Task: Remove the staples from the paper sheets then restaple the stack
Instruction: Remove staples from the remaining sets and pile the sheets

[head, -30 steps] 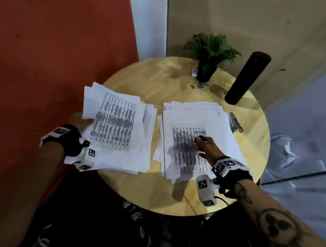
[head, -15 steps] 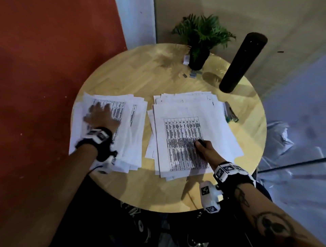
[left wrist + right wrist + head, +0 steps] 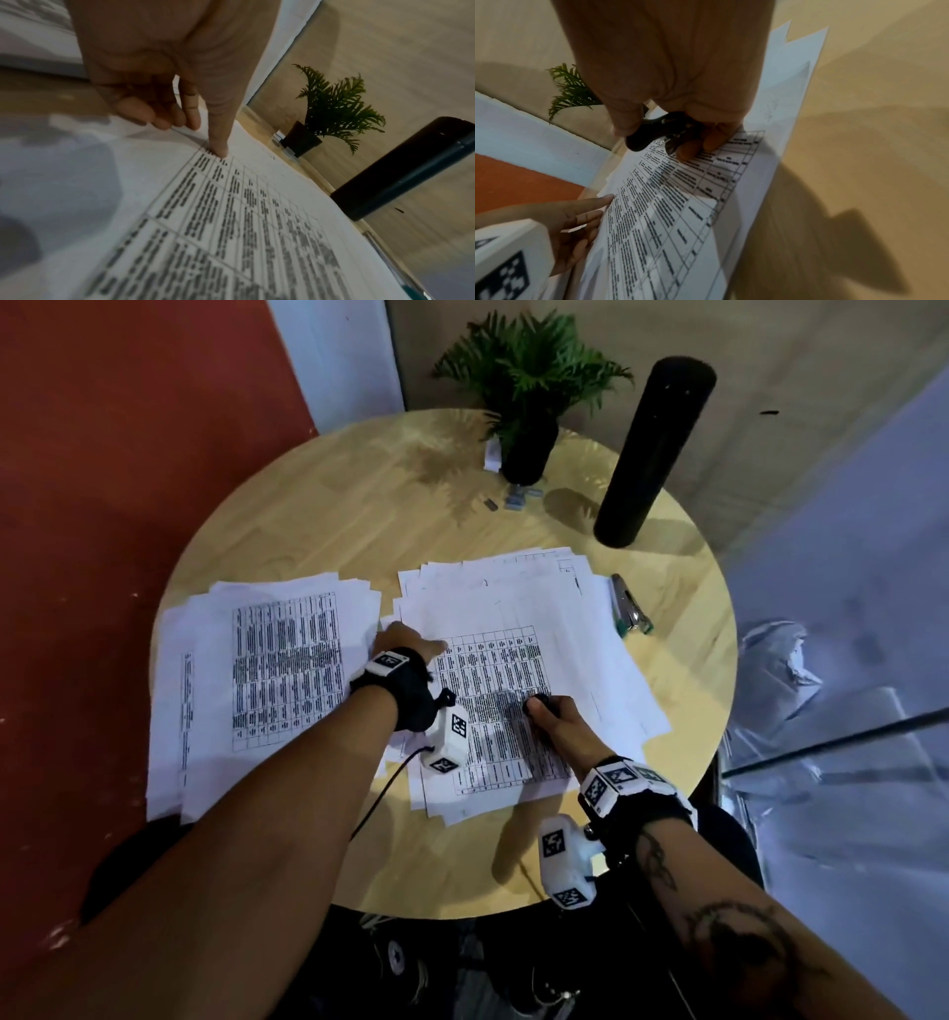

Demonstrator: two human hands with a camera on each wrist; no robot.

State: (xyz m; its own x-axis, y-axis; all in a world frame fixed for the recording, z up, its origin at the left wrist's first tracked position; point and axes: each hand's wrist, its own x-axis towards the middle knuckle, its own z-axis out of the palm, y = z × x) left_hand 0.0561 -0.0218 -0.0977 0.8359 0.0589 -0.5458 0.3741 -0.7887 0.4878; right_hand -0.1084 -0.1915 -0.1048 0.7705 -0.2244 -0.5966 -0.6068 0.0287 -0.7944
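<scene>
Fingers of the right hand [image 3: 557, 729] were curled around a black staple remover [image 3: 652, 133] on the paper stack [image 3: 524, 629] near the round table's [image 3: 318, 516] right edge; the left hand [image 3: 405, 642], loosely splayed, touched that stack's left side with its thumb; a stapler [image 3: 629, 611] lay just beside.

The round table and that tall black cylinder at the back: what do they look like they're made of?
The round table looks like pale wood or wood veneer with a smooth satin finish: plank seams and grain streaks show, with a soft sheen. The tall black cylinder is matte and dull with a slightly fuzzy top edge, so possibly foam or fabric-covered; the look leaves that open.
</scene>
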